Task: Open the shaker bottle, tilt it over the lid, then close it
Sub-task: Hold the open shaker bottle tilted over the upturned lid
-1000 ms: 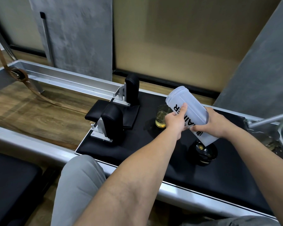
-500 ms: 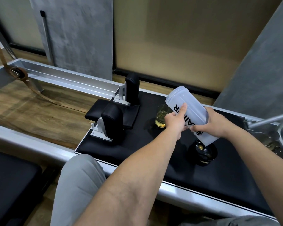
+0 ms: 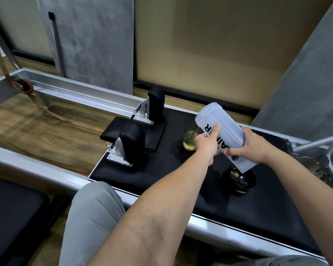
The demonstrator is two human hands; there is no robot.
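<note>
A frosted shaker bottle (image 3: 222, 129) with black lettering is tipped over, its base up at the far left and its open mouth down at the lower right. That mouth hangs just above a black lid (image 3: 240, 181) lying upturned on the black padded carriage (image 3: 161, 169). My left hand (image 3: 207, 143) grips the bottle's near side at its middle. My right hand (image 3: 253, 146) wraps around it closer to the mouth. A small yellowish spot shows inside the lid.
A small glass (image 3: 189, 140) of yellow liquid stands on the pad just left of my left hand. Two black shoulder rests (image 3: 135, 143) rise at the pad's left end. A metal rail (image 3: 75, 91) runs far left; a metal bar (image 3: 315, 143) juts in from the right. My knee (image 3: 92, 208) is below.
</note>
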